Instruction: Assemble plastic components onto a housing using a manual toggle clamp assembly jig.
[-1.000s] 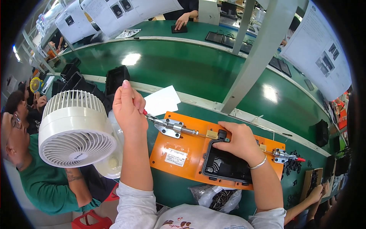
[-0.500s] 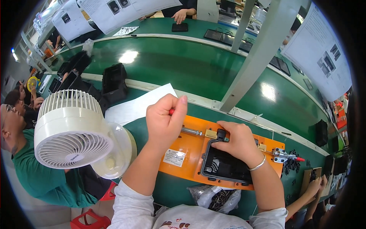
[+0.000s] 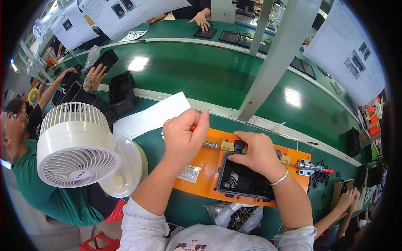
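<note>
On the bench lies an orange fixture board [image 3: 201, 180] with a white printed label. An open black plastic case [image 3: 247, 178] sits in it. My left hand [image 3: 184, 131] is closed in a fist round the red handle [image 3: 193, 127] of the left toggle clamp. That clamp's metal rod [image 3: 210, 144] runs to a tan block [image 3: 227, 145], which meets a small black part [image 3: 239, 146] at the case's upper left corner. My right hand [image 3: 261, 154] rests over the case's upper edge, thumb and fingers about that black part. Its fingertips are partly hidden.
A second toggle clamp [image 3: 307, 168] is on the board's right end, near a pile of small black parts [image 3: 320, 175]. A bag of screws [image 3: 240, 217] lies before me. A white fan [image 3: 79, 146], paper sheet [image 3: 155, 115] and black boxes [image 3: 122, 93] are at left. A post [image 3: 272, 62] rises ahead.
My hands keep their places on the clamp handle and the case; the view has shifted slightly. At the far left, a co-worker's hand has come into view on a black box.
</note>
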The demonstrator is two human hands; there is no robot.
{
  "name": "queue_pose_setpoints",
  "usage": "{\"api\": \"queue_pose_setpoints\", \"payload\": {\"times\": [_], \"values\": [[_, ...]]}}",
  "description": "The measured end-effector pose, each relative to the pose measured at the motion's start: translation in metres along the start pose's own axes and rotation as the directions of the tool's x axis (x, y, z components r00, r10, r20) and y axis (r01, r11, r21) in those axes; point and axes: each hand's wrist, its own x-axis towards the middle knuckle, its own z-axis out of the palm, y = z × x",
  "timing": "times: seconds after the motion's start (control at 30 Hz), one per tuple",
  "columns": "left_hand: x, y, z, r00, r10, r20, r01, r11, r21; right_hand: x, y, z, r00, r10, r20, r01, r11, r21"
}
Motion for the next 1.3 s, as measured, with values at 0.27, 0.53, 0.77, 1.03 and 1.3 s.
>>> {"api": "queue_pose_setpoints", "payload": {"times": [0.27, 0.53, 0.77, 1.03, 1.3], "values": [[0.0, 0.003, 0.0, 1.0, 0.001, 0.014, -0.002, 1.0, 0.031, 0.001, 0.0, 0.001, 1.0, 0.009, -0.005, -0.01, 1.0, -0.006], [-0.001, 0.001, 0.0, 1.0, 0.006, 0.014, -0.007, 0.998, 0.057, 0.001, -0.001, 0.002, 1.0, -0.001, -0.024, 0.001, 1.0, -0.012], [0.0, 0.002, 0.004, 1.0, -0.018, 0.02, 0.017, 0.996, 0.087, 0.0, 0.0, 0.001, 1.0, 0.002, -0.031, -0.002, 1.0, -0.013], [-0.005, -0.001, 0.009, 0.994, 0.094, 0.05, -0.103, 0.966, 0.236, 0.0, -0.002, -0.001, 1.0, 0.025, -0.008, -0.025, 1.0, 0.016], [0.021, -0.012, -0.04, 0.923, -0.212, -0.32, 0.005, 0.839, -0.543, -0.003, 0.002, 0.002, 1.0, 0.008, -0.015, -0.008, 1.0, 0.025]]}}
